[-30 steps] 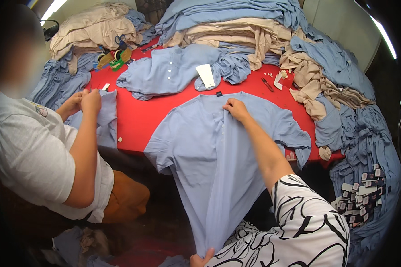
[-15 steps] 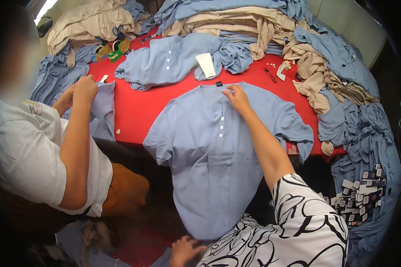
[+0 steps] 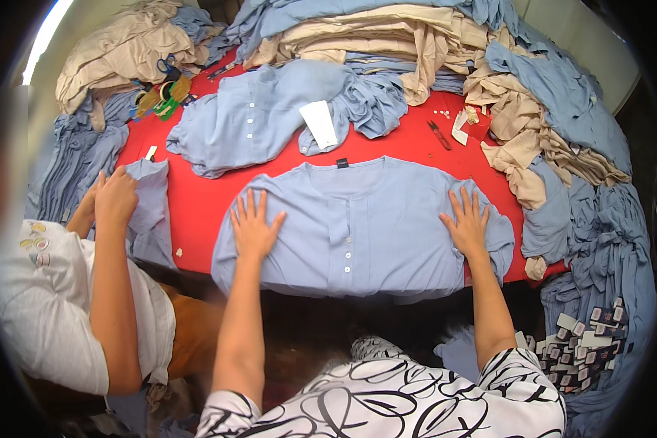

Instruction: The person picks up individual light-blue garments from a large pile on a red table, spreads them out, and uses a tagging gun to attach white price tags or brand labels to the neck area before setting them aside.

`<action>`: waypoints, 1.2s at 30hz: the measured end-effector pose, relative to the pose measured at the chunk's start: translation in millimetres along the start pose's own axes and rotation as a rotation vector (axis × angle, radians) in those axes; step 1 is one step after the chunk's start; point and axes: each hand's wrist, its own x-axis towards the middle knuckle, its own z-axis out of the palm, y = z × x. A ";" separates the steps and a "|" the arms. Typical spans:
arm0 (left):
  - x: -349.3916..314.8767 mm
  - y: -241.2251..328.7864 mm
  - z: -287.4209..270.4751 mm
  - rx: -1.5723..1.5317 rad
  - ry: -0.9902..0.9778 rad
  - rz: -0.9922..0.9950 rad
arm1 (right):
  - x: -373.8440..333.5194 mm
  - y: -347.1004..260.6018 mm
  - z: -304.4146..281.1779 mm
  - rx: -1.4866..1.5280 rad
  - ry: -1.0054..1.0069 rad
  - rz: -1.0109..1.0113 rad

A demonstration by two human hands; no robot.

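A light-blue, button-necked cloth shirt (image 3: 387,233) lies spread at the near edge of the red-covered desk (image 3: 197,197); the left hand (image 3: 254,230) rests on one side, fingers splayed; the right hand (image 3: 467,228) likewise on the other. Beyond it I see a flat, tapered white piece (image 3: 319,125).

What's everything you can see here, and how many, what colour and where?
Front shirt: 1, light blue, table's front edge
Buttons: 3, white, front shirt's middle
Neck label: 1, dark, front shirt's collar
Back shirt: 1, blue, behind it
Card: 1, white, on back shirt
Table: 1, red, centre
Snips: 1, red and dark, right
Scissors: 1, blue, back left
Cloth piles: several, beige and blue, back and sides
Tags: many, white and dark, lower right
Co-worker: 1, pale top, left
Left hand: 1, bare, front shirt's left
Right hand: 1, bare, front shirt's right
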 end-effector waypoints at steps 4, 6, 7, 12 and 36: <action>46.9 2.4 5.3 -0.018 0.137 0.010 | 24.9 -13.1 3.1 -0.098 0.033 0.050; 52.2 11.9 10.6 -0.123 0.344 0.068 | 36.5 -36.0 4.9 -0.090 0.111 0.023; 54.5 26.8 8.4 -0.261 0.250 0.138 | 33.7 -49.4 4.0 -0.024 0.172 -0.039; 68.9 103.1 -6.6 -0.438 0.009 0.293 | 49.7 -156.5 12.5 0.441 0.215 -0.398; 124.0 93.8 -4.8 -0.356 -0.105 0.546 | 128.5 -193.1 17.2 0.416 -0.051 -0.393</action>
